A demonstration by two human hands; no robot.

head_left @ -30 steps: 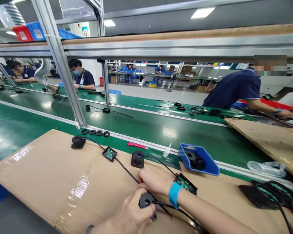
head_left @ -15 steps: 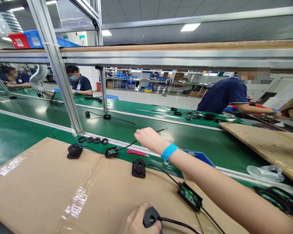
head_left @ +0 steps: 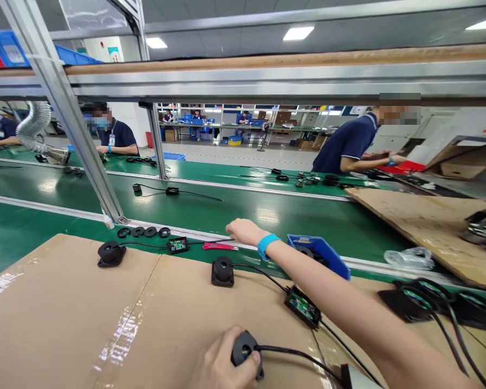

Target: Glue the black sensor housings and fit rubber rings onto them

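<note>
My left hand (head_left: 225, 361), low in the centre, grips a round black housing (head_left: 245, 348) with a cable leaving its right side. My right hand (head_left: 246, 232), wearing a blue wristband, reaches forward over the rail with its fingers closed on a black cable (head_left: 210, 241); the cable's far end is hidden. That cable comes from a small open box with a circuit board (head_left: 178, 245), wired to a black square-based housing (head_left: 110, 254). Between my hands stands a similar housing (head_left: 222, 271), joined by cable to another open circuit-board box (head_left: 303, 308).
Cardboard (head_left: 186, 324) covers the near bench. A red utility knife (head_left: 220, 246), several black rings (head_left: 150, 232) and a blue bin (head_left: 322, 256) lie along the rail. Beyond runs a green belt (head_left: 243, 202). Cabled black parts (head_left: 419, 302) sit at right; a co-worker (head_left: 348, 140) stands across.
My right hand has lowered with the cable, which now lies flatter. My left hand still holds the housing. The view has shifted rightward, bringing more of the blue bin and right-hand parts into sight.
</note>
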